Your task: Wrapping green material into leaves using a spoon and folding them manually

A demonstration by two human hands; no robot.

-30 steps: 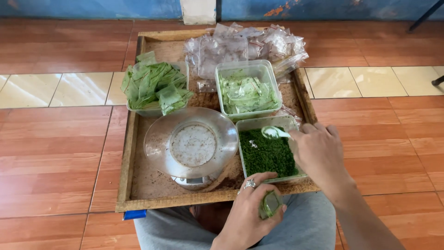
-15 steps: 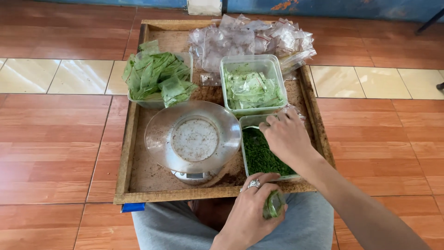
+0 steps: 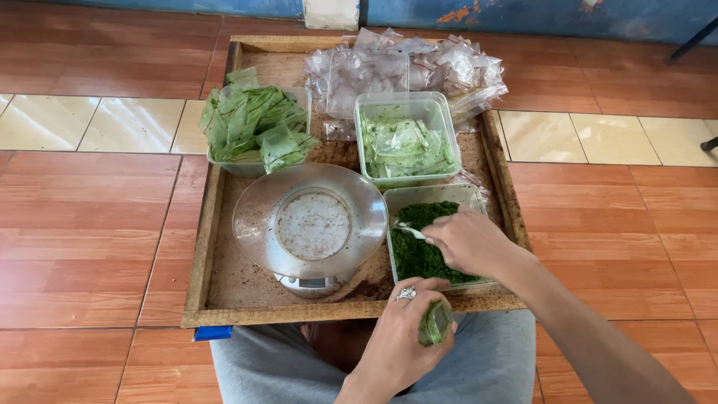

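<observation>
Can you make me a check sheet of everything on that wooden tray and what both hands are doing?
Surface: wooden tray on tiled floor.
Job's things: tub of dark green powder; small spoon; small green-filled bag.
Clutter: kitchen scale with metal bowl; tub of filled bags; tub of clear bags; heap of empty bags.
Grippers: right hand holds spoon in powder; left hand holds bag.
Cables: nothing seen.
Surroundings: blue wall.

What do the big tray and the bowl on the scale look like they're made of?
The tray looks like unfinished wood: brown, with grain and plank-like rims. The bowl looks like metal, probably polished steel: silvery, with reflections. It sits on a grey scale, seemingly plastic.
</observation>
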